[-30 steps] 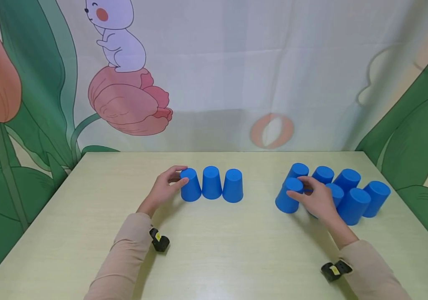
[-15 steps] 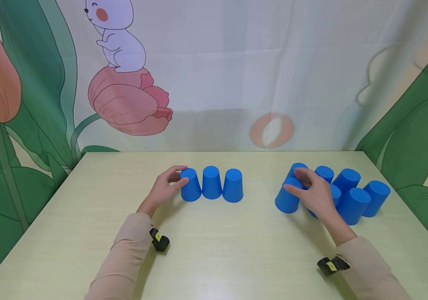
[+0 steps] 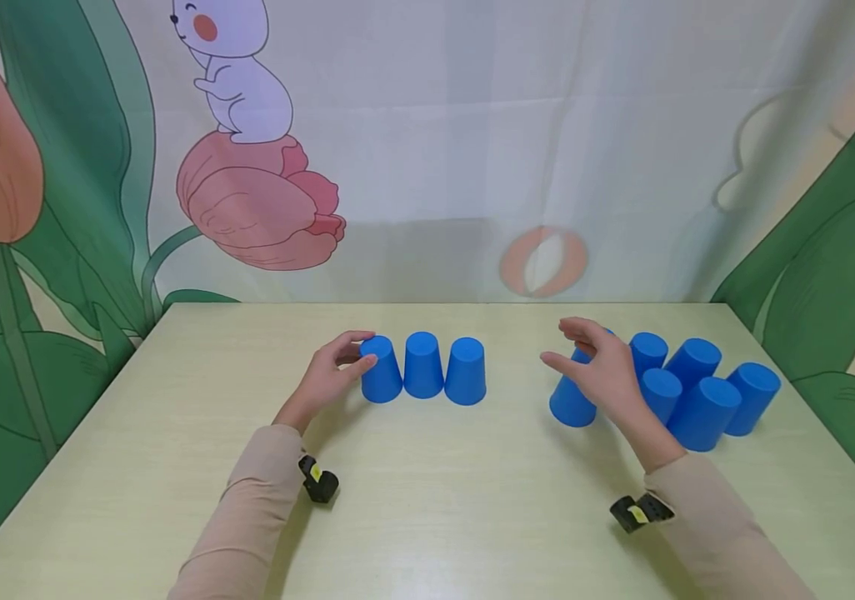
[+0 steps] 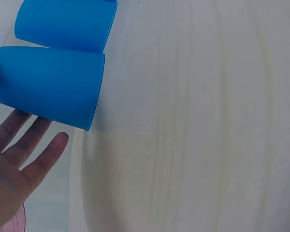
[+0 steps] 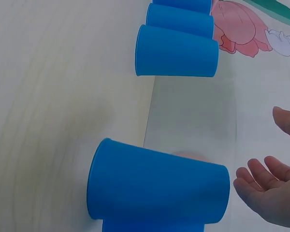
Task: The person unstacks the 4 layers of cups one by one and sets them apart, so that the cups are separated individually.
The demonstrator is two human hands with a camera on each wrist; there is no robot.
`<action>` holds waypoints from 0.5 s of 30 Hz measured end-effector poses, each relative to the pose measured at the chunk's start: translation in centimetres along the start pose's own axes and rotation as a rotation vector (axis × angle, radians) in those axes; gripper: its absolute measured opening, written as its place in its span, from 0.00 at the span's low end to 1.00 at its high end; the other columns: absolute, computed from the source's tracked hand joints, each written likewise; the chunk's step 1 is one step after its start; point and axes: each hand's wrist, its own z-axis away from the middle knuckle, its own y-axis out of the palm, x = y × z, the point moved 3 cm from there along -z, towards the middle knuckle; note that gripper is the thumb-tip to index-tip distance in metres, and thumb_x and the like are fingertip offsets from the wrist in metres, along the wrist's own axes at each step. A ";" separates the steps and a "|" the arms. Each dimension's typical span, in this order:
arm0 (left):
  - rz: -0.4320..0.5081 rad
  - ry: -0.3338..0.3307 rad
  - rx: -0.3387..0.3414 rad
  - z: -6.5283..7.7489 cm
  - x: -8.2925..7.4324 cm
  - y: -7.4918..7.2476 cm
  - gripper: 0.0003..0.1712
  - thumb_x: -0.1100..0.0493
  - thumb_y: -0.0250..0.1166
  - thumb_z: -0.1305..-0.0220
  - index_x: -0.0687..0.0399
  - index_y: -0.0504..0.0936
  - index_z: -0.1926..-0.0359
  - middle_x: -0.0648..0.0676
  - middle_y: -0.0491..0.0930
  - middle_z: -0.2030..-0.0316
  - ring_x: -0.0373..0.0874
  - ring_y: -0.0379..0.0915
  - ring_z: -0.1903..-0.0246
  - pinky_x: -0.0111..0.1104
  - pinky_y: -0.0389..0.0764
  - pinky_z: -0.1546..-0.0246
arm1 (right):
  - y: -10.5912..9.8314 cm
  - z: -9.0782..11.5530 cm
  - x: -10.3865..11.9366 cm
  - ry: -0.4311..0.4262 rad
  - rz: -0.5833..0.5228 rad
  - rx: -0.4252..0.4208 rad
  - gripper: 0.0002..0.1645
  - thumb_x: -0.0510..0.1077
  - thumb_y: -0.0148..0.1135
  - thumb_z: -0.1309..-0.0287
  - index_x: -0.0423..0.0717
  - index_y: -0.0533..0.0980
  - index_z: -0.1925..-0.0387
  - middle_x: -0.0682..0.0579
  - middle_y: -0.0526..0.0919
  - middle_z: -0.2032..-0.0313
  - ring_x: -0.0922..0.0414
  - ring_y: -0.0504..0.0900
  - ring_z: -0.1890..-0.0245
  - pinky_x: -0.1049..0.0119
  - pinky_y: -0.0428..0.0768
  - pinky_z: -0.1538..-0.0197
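My left hand holds the leftmost blue cup between thumb and fingers; the left wrist view shows some fingers stretched out along the cup's side. This upside-down cup stands in a row with a middle cup and a right cup. On the right, my right hand hovers with spread, relaxed fingers and nothing in its grasp. It partly hides the front-left blue cup of the right-hand group; the right wrist view shows that cup apart from the fingers.
Several more upside-down blue cups stand close together on the right of the pale wooden table. A printed curtain hangs behind the table's back edge. Each wrist wears a small black camera.
My right hand has come off the front-left cup of the right group and moved up and to the left, its fingers spreading. My left hand and the row of cups have stayed in place.
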 end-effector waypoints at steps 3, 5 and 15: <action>0.002 0.003 0.001 -0.1 -0.1 0.0 0.27 0.49 0.58 0.38 0.44 0.67 0.39 0.59 0.71 0.44 0.55 0.67 0.46 0.50 0.67 0.46 | 0.5 -0.4 0.1 -0.027 0.007 0.003 0.35 0.47 0.64 0.47 0.37 0.64 0.41 0.38 0.70 0.44 0.43 0.67 0.43 0.51 0.66 0.41; 0.004 0.006 0.002 -0.1 -0.1 0.0 0.27 0.49 0.59 0.38 0.45 0.67 0.39 0.59 0.71 0.44 0.55 0.67 0.46 0.50 0.67 0.46 | 0.8 -0.6 0.3 -0.042 0.009 0.012 0.34 0.46 0.64 0.47 0.37 0.65 0.41 0.38 0.71 0.45 0.43 0.68 0.44 0.52 0.67 0.41; 0.002 0.009 0.001 -0.1 0.0 0.0 0.26 0.50 0.58 0.38 0.45 0.67 0.39 0.59 0.71 0.45 0.55 0.67 0.46 0.50 0.67 0.46 | 3.9 -1.3 0.6 -0.071 -0.038 0.094 0.34 0.48 0.67 0.50 0.39 0.67 0.42 0.40 0.74 0.47 0.46 0.71 0.47 0.53 0.70 0.44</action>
